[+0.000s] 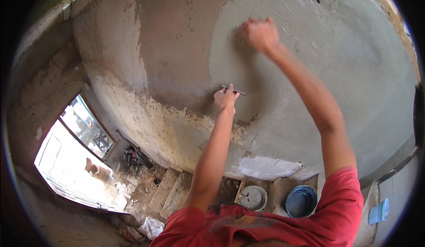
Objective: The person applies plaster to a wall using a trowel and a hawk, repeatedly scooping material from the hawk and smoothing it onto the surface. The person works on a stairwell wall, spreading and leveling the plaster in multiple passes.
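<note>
In front of me stands a wall with wet grey plaster (318, 65) spread over its right and middle part. Bare brown wall (177, 38) borders it on the left. My right hand (261, 34) is up high against the wet plaster, closed and slightly blurred; whatever it grips is hidden behind the fingers. Lower down and a little to the left, my left hand (226, 97) pinches a thin, flat, greyish tool (239, 92) close to the plaster's lower left edge. Its exact kind is too small to tell.
Below me are a bucket of grey mortar (253, 198) and a dark bucket of liquid (301, 201). Concrete steps (164, 188) and rubble (137, 182) lie to the left, near a bright doorway (66, 154). A white sack (152, 228) sits lower left, a blue container (378, 211) right.
</note>
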Demonstrator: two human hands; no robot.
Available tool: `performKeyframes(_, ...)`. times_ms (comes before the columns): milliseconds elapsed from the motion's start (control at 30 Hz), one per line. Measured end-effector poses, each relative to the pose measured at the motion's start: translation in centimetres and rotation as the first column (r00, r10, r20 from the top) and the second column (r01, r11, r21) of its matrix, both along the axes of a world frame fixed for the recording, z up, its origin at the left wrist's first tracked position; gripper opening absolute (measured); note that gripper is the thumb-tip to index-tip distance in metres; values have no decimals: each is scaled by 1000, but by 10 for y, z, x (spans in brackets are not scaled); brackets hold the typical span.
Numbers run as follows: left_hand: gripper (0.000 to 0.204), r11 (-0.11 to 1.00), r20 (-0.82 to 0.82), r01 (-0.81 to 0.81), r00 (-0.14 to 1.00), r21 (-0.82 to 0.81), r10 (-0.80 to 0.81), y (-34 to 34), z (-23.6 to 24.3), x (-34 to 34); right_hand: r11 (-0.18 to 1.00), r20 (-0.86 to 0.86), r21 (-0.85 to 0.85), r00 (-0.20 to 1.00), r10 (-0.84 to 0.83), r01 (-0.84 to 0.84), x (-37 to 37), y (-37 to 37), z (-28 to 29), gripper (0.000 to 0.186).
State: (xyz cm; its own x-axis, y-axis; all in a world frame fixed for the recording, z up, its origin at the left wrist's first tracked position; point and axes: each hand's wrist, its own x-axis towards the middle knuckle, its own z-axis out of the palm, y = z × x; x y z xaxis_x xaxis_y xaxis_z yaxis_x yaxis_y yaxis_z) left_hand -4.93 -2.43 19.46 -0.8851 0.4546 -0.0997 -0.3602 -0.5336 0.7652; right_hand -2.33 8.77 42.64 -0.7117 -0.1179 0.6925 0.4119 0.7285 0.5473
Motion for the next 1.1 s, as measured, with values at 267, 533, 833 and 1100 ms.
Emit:
performKeyframes(267, 30, 999, 9, 2, 1000, -45, -1, 1, -5, -4, 964, -243, -222, 949, -201, 147, 34, -5, 180, 24)
performKeyframes(533, 35, 1000, -11, -5, 1000, -18, 5, -4, -4, -3, 1000, -490, -22, 872, -21, 12, 90, -20, 223, 21)
performKeyframes(833, 32, 985, 10, 17, 1000, -172, -15, 4, -27, 55, 994, 126, 91, 990, -66, 55, 132, -23, -39, 13)
performKeyframes(1100, 35, 979, -11, 81, 996, -186, -84, 29, -66, 78, 986, -4, -55, 987, -161, 160, 151, 75, 12, 34)
